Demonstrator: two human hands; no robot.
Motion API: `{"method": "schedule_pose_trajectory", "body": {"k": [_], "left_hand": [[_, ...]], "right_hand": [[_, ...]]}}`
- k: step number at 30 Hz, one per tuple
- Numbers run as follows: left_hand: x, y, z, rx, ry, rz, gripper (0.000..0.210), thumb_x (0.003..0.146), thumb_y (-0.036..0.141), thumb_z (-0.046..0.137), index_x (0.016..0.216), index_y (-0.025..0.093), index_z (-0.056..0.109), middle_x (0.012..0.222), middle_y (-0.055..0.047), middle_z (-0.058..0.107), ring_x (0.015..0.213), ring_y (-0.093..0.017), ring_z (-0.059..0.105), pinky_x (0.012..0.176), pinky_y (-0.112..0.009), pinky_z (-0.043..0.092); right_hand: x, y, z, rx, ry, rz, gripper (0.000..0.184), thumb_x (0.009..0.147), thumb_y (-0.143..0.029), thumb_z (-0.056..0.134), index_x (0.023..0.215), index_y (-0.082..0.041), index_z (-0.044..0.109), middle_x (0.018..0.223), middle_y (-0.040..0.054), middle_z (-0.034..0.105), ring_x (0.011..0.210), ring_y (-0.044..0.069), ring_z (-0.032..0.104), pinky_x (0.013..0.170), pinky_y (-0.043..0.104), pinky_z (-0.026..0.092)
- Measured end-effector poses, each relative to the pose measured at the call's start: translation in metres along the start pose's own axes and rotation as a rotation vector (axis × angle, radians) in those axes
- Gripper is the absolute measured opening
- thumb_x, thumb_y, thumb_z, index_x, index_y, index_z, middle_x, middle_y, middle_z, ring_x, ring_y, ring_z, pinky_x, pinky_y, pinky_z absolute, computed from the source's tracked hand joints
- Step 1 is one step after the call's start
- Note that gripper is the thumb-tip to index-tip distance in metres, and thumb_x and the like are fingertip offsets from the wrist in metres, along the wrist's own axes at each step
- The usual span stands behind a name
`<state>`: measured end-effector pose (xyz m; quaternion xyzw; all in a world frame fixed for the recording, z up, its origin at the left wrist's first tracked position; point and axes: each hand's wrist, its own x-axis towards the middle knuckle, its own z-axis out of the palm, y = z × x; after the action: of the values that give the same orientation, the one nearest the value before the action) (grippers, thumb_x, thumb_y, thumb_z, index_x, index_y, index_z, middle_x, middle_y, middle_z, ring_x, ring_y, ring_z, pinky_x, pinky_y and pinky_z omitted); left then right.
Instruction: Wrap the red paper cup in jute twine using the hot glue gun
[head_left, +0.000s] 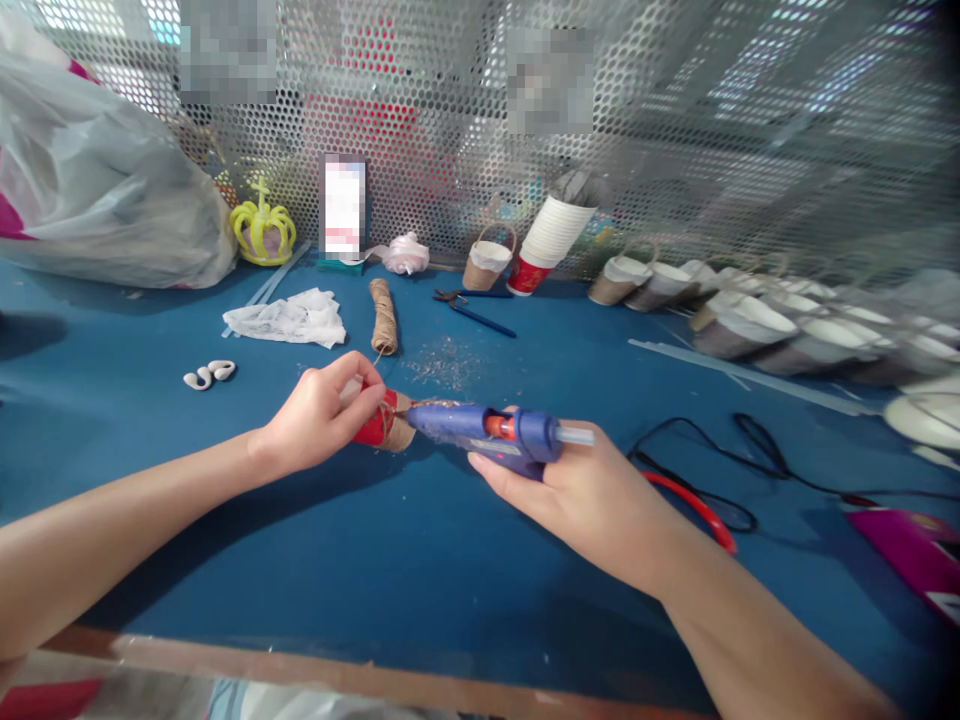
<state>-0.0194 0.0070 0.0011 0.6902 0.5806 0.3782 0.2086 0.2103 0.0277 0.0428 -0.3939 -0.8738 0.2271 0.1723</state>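
Note:
A blue hot glue gun (457, 428) is in my right hand (589, 490), its fingers wrapped round the handle and a clear glue stick out of the back. Its nozzle points left and meets a red paper cup (371, 431) with a brown band, lying on its side. My left hand (322, 412) is closed at that cup, thumb and forefinger pinching twine against it; the other fingers are partly hidden. Just beyond, a spool of jute twine (383, 318) lies on the table, and a strand runs from it to my left hand.
Blue-handled pliers (480, 308) lie beyond the glue gun, near scattered scraps (446, 362). White cloth (289, 318) lies at left. A stack of paper cups (556, 235) leans at the back, and several small handled baskets (742, 325) stand right. A black cord (772, 450) loops beside my right arm.

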Motion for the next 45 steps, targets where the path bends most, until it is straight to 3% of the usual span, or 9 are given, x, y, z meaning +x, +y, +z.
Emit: {"method": "schedule_pose_trajectory", "body": {"k": [16, 20, 23, 25, 32, 36, 41, 44, 45], "left_hand": [[0.000, -0.001, 0.000, -0.017, 0.018, 0.003, 0.016, 0.083, 0.029, 0.047, 0.077, 0.015, 0.052, 0.060, 0.003, 0.055, 0.051, -0.008, 0.045, 0.049, -0.019, 0.037], [-0.002, -0.003, 0.001, -0.049, 0.030, 0.068, 0.013, 0.084, 0.026, 0.048, 0.077, 0.015, 0.051, 0.055, 0.005, 0.050, 0.048, -0.006, 0.040, 0.046, -0.017, 0.034], [-0.004, -0.004, 0.001, -0.069, 0.054, 0.125, 0.011, 0.084, 0.024, 0.049, 0.078, 0.015, 0.050, 0.054, 0.006, 0.049, 0.046, -0.006, 0.038, 0.045, -0.016, 0.034], [-0.005, -0.005, 0.001, -0.078, 0.069, 0.160, 0.009, 0.084, 0.023, 0.049, 0.079, 0.015, 0.050, 0.052, 0.007, 0.047, 0.044, -0.005, 0.036, 0.044, -0.016, 0.033], [-0.008, -0.002, 0.000, -0.022, 0.078, 0.264, 0.005, 0.083, 0.019, 0.048, 0.080, 0.016, 0.049, 0.051, 0.007, 0.047, 0.043, -0.005, 0.036, 0.043, -0.016, 0.033], [-0.008, -0.001, 0.000, -0.011, 0.060, 0.280, 0.005, 0.083, 0.019, 0.048, 0.080, 0.016, 0.049, 0.051, 0.006, 0.048, 0.043, -0.005, 0.037, 0.043, -0.016, 0.033], [-0.009, 0.000, 0.001, -0.021, 0.032, 0.302, 0.003, 0.083, 0.018, 0.047, 0.081, 0.016, 0.048, 0.050, 0.007, 0.047, 0.044, -0.006, 0.039, 0.044, -0.016, 0.034], [-0.010, 0.001, 0.002, -0.022, 0.015, 0.328, 0.003, 0.084, 0.016, 0.047, 0.081, 0.016, 0.048, 0.051, 0.007, 0.047, 0.044, -0.006, 0.040, 0.044, -0.016, 0.034], [-0.011, 0.002, 0.002, -0.022, 0.010, 0.338, 0.003, 0.084, 0.016, 0.047, 0.081, 0.016, 0.048, 0.051, 0.007, 0.046, 0.044, -0.005, 0.040, 0.044, -0.016, 0.034]], "right_hand": [[0.001, -0.006, -0.004, 0.080, -0.043, 0.140, 0.020, 0.076, -0.031, 0.055, 0.059, -0.022, 0.051, 0.049, -0.0026, 0.053, 0.044, 0.012, 0.045, 0.043, 0.025, 0.037], [0.012, 0.010, -0.014, 0.254, -0.007, 0.307, 0.023, 0.074, -0.040, 0.058, 0.062, -0.021, 0.053, 0.044, -0.0032, 0.051, 0.038, 0.012, 0.046, 0.043, 0.026, 0.039], [0.026, 0.029, -0.017, 0.331, 0.200, 0.385, 0.023, 0.069, -0.042, 0.064, 0.069, -0.020, 0.058, 0.060, 0.0004, 0.061, 0.051, 0.013, 0.054, 0.047, 0.024, 0.041], [0.037, 0.042, -0.016, 0.369, 0.243, 0.432, 0.020, 0.072, -0.039, 0.064, 0.071, -0.019, 0.060, 0.068, 0.0025, 0.064, 0.057, 0.013, 0.055, 0.050, 0.024, 0.042], [0.070, 0.072, 0.001, 0.344, 0.151, 0.561, 0.030, 0.080, -0.032, 0.059, 0.055, -0.016, 0.052, 0.049, 0.0015, 0.055, 0.039, 0.008, 0.047, 0.040, 0.023, 0.040], [0.072, 0.078, 0.002, 0.218, 0.180, 0.531, 0.033, 0.076, -0.035, 0.062, 0.051, -0.019, 0.049, 0.040, -0.0007, 0.047, 0.035, 0.009, 0.045, 0.039, 0.024, 0.034], [0.069, 0.061, -0.005, 0.067, 0.298, 0.352, 0.031, 0.073, -0.033, 0.064, 0.050, -0.020, 0.048, 0.056, 0.0025, 0.051, 0.067, 0.016, 0.055, 0.055, 0.026, 0.036], [0.072, 0.035, 0.004, 0.111, 0.185, 0.253, 0.029, 0.075, -0.042, 0.061, 0.057, -0.019, 0.058, 0.067, 0.0040, 0.059, 0.075, 0.018, 0.057, 0.066, 0.029, 0.040], [0.073, 0.026, 0.010, 0.239, 0.036, 0.227, 0.034, 0.079, -0.048, 0.054, 0.063, -0.019, 0.061, 0.071, 0.0047, 0.062, 0.077, 0.018, 0.057, 0.070, 0.030, 0.041]]}}
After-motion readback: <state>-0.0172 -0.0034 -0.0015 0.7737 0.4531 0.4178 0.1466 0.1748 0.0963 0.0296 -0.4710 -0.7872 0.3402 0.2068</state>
